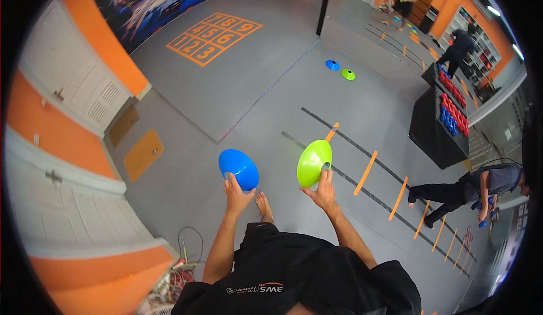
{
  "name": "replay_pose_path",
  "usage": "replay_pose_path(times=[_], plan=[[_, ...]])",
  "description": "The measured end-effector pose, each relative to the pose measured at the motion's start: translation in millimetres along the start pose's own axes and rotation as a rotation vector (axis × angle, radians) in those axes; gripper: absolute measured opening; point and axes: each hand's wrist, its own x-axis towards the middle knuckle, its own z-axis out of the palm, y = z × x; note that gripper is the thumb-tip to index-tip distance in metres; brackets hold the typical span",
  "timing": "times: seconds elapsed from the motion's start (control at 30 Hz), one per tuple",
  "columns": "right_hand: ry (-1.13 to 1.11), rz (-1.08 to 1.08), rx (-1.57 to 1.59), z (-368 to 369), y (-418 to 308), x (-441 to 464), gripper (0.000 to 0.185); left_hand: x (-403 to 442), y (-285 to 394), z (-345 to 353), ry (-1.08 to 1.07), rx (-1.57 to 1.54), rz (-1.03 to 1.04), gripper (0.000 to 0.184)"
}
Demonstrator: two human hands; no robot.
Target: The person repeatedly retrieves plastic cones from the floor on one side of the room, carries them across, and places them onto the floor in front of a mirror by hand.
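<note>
Both of my arms reach forward over the grey floor. My left hand (236, 194) grips a blue disc cone (238, 167) by its narrow centre, with the wide rim facing away from me. In my right hand (322, 189) is a lime green disc cone (311, 163), pinched near its centre hole and tilted. The two held cones are apart. Farther ahead on the floor lie another blue cone (332, 65) and another green cone (348, 74), side by side.
An agility ladder (366, 172) runs along the floor to the right. Another person (464, 193) stands over it holding blue dumbbells. Behind are a black dumbbell rack (432, 124), a mirror and a black post (324, 7). Brown mats (143, 155) and white doors are left.
</note>
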Motion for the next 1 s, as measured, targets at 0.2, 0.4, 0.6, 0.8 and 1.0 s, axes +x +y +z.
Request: replay_pose_path(times=[0.2,0.4,0.6,0.8,1.0], plan=[[0.175,0.05,-0.066,3.8,-12.4,91.9,0.09,143.1,5.1,29.0,-0.063,-0.054,0.183,0.108],[0.128,0.182,-0.082,-6.7,3.3,168.7,0.091,258.1,36.3,64.7,-0.187,-0.122,0.26,0.097],[0.131,0.318,-0.018,-30.6,37.2,252.4,0.076,360.6,73.3,122.5,-0.229,-0.185,0.36,0.085],[0.177,0.291,0.04,-48.7,107.5,347.7,0.06,459.3,124.0,171.6,-0.277,-0.189,0.369,0.079],[0.189,0.223,0.024,-83.8,150.1,444.1,0.059,542.9,157.4,244.6,-0.318,-0.188,0.418,0.077]])
